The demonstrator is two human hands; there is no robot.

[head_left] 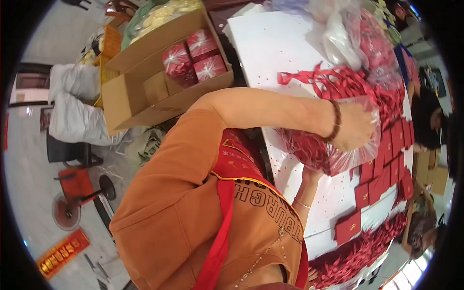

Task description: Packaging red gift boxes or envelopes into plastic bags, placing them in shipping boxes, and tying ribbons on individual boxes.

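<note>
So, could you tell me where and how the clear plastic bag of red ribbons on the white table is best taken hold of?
Probably by its open upper edge, coming from above. The clear plastic bag lies slumped on the white table, soft and bulging with red ribbons, so its sides offer little to pinch. The left hand is already at that edge; the right hand supports it underneath.

Clear plastic bag (355, 154): thin glossy film, crinkled, full of red ribbon loops. Loose ribbon pile (338, 79): satin-like cloth, slight sheen. Red envelopes (386, 159): matt paper, gold print. Table (275, 43): smooth white top, faint gloss. Cardboard box (130, 92): raw brown corrugated, matt. Red gift boxes (193, 58) inside: shiny wrap, glare spots. Bead bracelet (336, 121): dark, wood-like beads. Shirt (169, 193): matt orange cloth.
</note>
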